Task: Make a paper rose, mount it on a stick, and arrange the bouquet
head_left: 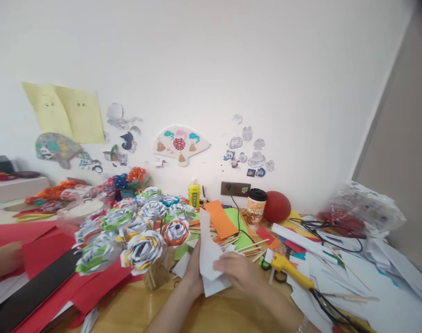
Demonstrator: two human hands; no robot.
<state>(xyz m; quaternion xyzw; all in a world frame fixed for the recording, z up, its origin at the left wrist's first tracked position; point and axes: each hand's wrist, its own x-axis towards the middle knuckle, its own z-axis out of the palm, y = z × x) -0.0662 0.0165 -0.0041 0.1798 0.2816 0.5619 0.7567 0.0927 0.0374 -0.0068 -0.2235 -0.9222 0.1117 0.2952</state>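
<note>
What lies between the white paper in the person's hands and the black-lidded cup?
In the head view, an orange sheet, a green sheet, wooden sticks and a black cable lie between the white paper and the cup.

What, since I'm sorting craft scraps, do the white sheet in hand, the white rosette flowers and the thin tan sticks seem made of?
White sheet: matte paper, judging by its thin edges and soft bend.
White rosette flowers: likely matte paper too, with crisp, layered petals.
Thin tan sticks: probably wood or bamboo, uncoated-looking, being straight and pale.
</note>
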